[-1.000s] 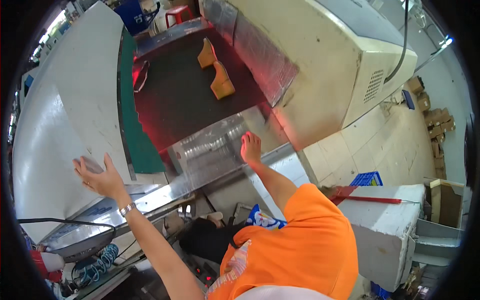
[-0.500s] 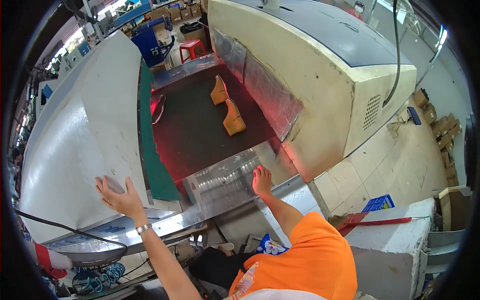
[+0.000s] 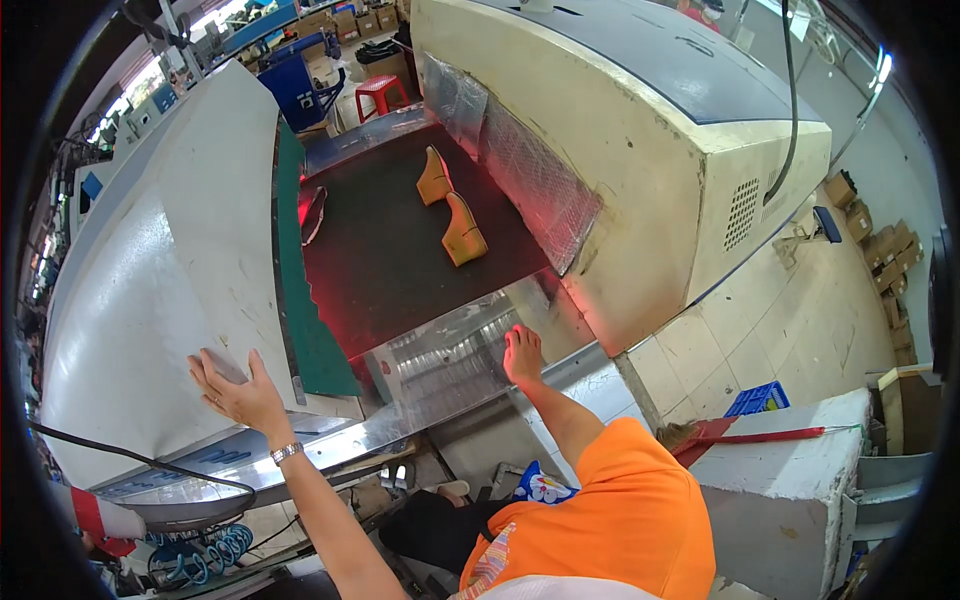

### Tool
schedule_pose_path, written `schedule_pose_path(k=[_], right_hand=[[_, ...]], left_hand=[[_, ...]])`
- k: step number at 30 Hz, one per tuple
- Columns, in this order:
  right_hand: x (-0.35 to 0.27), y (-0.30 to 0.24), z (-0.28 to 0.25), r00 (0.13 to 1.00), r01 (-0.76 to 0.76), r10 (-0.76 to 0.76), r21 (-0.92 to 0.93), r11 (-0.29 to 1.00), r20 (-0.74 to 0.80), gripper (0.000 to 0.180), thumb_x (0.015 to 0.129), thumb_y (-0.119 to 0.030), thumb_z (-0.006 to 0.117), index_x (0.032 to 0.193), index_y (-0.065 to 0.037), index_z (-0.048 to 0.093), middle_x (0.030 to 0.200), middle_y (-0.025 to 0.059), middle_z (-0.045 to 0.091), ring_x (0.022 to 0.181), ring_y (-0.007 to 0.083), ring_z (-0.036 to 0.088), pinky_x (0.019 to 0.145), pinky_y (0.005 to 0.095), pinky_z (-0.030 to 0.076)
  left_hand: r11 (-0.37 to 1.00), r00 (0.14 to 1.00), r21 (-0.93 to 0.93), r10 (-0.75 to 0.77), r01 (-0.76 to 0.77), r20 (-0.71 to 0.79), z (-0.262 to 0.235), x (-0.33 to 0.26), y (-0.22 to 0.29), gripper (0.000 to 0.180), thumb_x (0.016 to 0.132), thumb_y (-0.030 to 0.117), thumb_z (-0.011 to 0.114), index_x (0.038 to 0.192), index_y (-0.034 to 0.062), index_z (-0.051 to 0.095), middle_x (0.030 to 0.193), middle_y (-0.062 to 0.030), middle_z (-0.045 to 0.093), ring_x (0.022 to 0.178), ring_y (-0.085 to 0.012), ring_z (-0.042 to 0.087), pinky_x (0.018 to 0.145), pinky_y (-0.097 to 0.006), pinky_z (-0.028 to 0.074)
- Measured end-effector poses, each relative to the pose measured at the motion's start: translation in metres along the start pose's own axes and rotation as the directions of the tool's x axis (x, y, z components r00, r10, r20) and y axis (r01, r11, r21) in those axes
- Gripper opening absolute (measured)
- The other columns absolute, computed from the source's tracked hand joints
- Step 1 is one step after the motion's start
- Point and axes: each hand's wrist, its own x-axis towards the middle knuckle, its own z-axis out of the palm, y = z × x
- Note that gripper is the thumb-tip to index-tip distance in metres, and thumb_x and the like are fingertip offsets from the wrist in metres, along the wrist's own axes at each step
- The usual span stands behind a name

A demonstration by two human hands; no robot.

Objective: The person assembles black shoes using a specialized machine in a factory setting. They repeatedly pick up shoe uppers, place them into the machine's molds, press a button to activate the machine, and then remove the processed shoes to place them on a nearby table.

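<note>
My left hand [image 3: 235, 390], a metal watch on its wrist, rests with fingers spread on the white hood [image 3: 140, 290] of a conveyor machine and holds nothing. On the right, my right hand [image 3: 523, 355] lies on the shiny metal plate [image 3: 440, 355] before the belt, fingers close together but not clenched, with nothing visible in it. Beyond it, two tan wedge heels [image 3: 464, 232] lie almost end to end on the dark belt [image 3: 375, 260], apart from both hands. A thin, curved dark piece with a pale edge [image 3: 315, 215] sits at the belt's left side, in red light.
A green flap [image 3: 310, 330] hangs along the left hood. The cream hood [image 3: 620, 190] on the right carries a clear plastic sheet [image 3: 535, 180]. A red stool [image 3: 380, 97] stands at the far end. A blue crate [image 3: 757, 398] and a grey-white block [image 3: 780, 470] are at right.
The view has shifted slightly, so the belt and wedge heels appear a little higher and further left. Both hands keep their places.
</note>
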Motion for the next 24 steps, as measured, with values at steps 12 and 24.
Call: schedule_pose_path(k=[12, 24], right_hand=[[0.0006, -0.0004, 0.0007, 0.999, 0.013, -0.011, 0.030, 0.999, -0.053, 0.022, 0.068, -0.004, 0.056, 0.088, -0.009, 0.050, 0.102, 0.0092, 0.048, 0.101, 0.0279, 0.044, 0.086, 0.0391, 0.035], [-0.0024, 0.0013, 0.0063, 0.999, 0.038, -0.038, 0.012, 0.999, -0.025, 0.020, 0.068, -0.006, 0.055, 0.087, -0.008, 0.050, 0.102, 0.0105, 0.048, 0.103, 0.0280, 0.044, 0.090, 0.0399, 0.033]], left_hand=[[0.998, 1.000, -0.054, -0.019, 0.017, -0.024, 0.0022, -0.0024, 0.0013, 0.062, 0.067, 0.019, 0.071, 0.120, 0.0121, 0.040, 0.137, -0.0084, 0.033, 0.126, -0.0271, 0.031, 0.103, -0.048, 0.019], [0.998, 0.999, -0.054, 0.015, -0.013, 0.040, -0.0022, -0.0017, -0.0026, 0.062, 0.068, 0.020, 0.067, 0.120, 0.0058, 0.037, 0.138, -0.0146, 0.028, 0.129, -0.0294, 0.026, 0.103, -0.051, 0.015]])
